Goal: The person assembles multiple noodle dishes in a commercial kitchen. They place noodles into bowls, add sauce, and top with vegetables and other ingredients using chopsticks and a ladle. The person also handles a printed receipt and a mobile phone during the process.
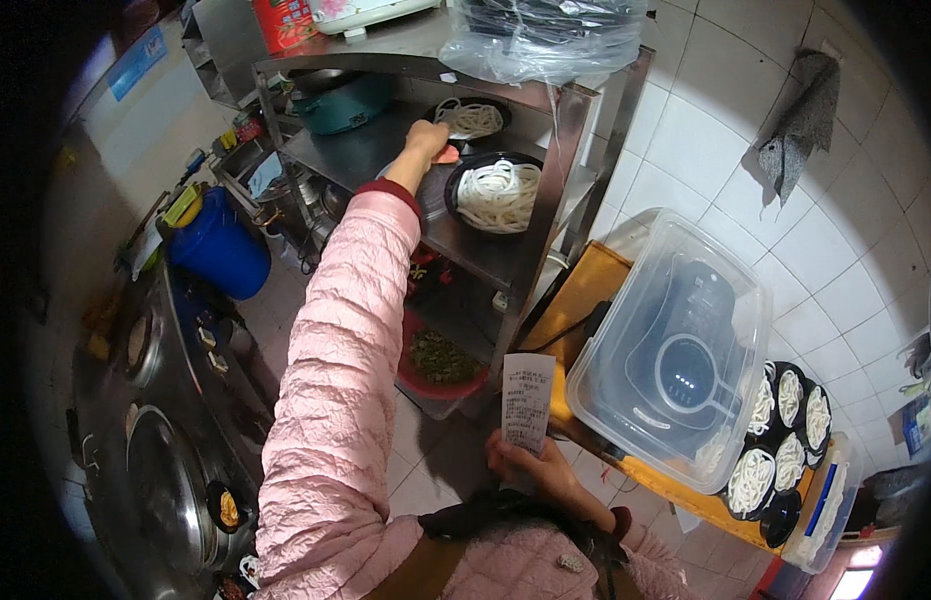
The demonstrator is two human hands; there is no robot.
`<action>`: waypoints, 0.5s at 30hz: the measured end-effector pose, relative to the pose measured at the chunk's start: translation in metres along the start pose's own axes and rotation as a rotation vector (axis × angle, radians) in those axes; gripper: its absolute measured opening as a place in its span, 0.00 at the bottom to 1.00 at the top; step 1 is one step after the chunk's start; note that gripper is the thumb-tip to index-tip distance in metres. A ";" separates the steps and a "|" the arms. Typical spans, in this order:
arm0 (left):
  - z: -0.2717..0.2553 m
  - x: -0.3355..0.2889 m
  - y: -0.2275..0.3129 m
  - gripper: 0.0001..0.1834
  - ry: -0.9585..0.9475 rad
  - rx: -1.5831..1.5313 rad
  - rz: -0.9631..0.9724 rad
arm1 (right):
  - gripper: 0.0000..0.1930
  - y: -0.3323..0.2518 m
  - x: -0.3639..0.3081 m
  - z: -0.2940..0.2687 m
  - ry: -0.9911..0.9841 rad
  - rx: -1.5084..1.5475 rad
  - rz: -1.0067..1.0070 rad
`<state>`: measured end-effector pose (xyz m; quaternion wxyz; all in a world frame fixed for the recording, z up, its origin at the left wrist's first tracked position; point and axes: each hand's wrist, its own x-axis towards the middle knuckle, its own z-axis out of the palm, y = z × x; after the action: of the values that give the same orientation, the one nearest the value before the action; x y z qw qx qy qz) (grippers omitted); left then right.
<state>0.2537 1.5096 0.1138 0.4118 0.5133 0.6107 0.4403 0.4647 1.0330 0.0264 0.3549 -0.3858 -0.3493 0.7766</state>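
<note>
My left hand (426,143), in a pink quilted sleeve, reaches onto the middle shelf of a steel rack. Its fingers are closed at the left rim of a black bowl of thick white noodles (470,119); the fingertips are partly hidden. Just nearer on that shelf sits a second, fuller black bowl of white noodles (500,195). Low in front of my body, my right hand (536,468) pinches the bottom of a printed paper receipt (529,400), held upright.
A steel post (552,220) stands right of the bowls. A green pot (348,104) shares their shelf; a red basin of greens (444,358) sits below. On the right are a clear plastic bin (676,350) and several noodle bowls (790,398). A wok (166,485) lies left.
</note>
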 end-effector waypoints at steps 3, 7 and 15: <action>0.003 0.017 -0.003 0.14 -0.077 -0.322 -0.145 | 0.16 0.000 0.004 -0.005 -0.033 0.030 0.001; 0.001 0.017 -0.003 0.14 -0.083 -0.538 -0.198 | 0.14 -0.004 0.005 -0.006 -0.020 0.022 0.005; -0.061 -0.029 0.007 0.17 -0.087 -0.668 0.049 | 0.14 -0.010 0.013 0.004 -0.088 0.096 -0.003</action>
<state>0.2014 1.4747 0.1385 0.5722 0.3828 0.4020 0.6037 0.4580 1.0472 0.0319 0.3584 -0.3331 -0.3276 0.8083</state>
